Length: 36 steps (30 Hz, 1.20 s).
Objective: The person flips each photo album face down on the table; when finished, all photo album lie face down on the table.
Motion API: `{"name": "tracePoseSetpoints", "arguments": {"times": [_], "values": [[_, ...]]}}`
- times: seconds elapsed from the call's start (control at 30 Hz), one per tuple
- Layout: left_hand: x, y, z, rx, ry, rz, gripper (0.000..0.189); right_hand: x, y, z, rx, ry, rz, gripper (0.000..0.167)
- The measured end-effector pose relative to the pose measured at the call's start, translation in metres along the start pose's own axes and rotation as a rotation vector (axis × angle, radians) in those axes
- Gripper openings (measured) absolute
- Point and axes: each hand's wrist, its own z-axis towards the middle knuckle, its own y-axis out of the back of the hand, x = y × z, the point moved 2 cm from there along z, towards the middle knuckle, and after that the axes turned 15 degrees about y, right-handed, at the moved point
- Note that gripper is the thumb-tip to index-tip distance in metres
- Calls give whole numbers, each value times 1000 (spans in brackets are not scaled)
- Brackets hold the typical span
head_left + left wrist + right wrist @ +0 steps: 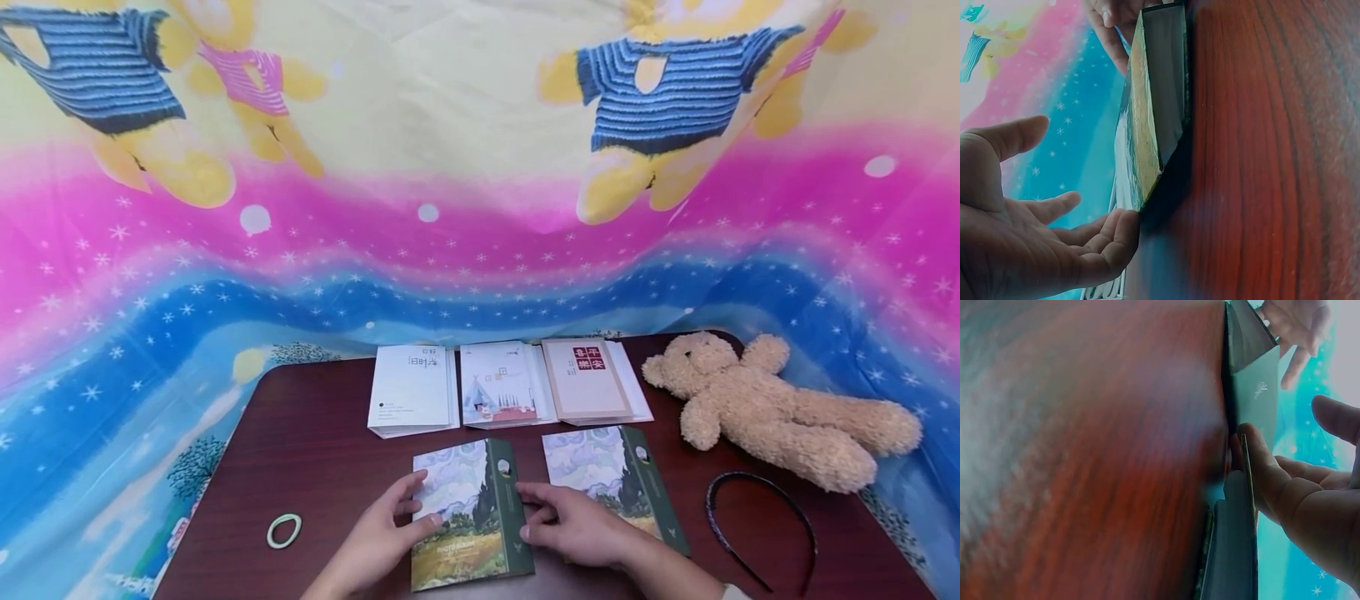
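A photo album with a painted landscape cover and dark green spine lies flat near the table's front edge. My left hand is at its left side; in the left wrist view, the fingertips touch the album's edge while the thumb stands apart. On the other side, my right hand has fingers against the spine, its thumb raised away. A second matching album lies to the right, partly covered by that hand and forearm.
Three pale albums stand behind: a white one, one with a tent picture and a beige one. A teddy bear and a dark headband lie right. A light green ring lies left on the brown table.
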Motion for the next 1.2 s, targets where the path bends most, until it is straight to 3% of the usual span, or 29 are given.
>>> {"name": "tracePoseSetpoints", "arguments": {"times": [0.2, 0.53, 0.77, 1.2], "values": [[-1, 4, 1, -19, -2, 16, 74, 1, 0, 2, -3, -10, 40, 66], [-6, 14, 8, -145, -32, -50, 64, 3, -1, 16, -60, 40, -7, 63], [-6, 22, 19, -173, -2, -197, 59, 4, -2, 26, -72, 31, 1, 63], [-4, 31, 31, -183, 26, -241, 59, 16, 1, 44, -65, 71, -62, 62]]}}
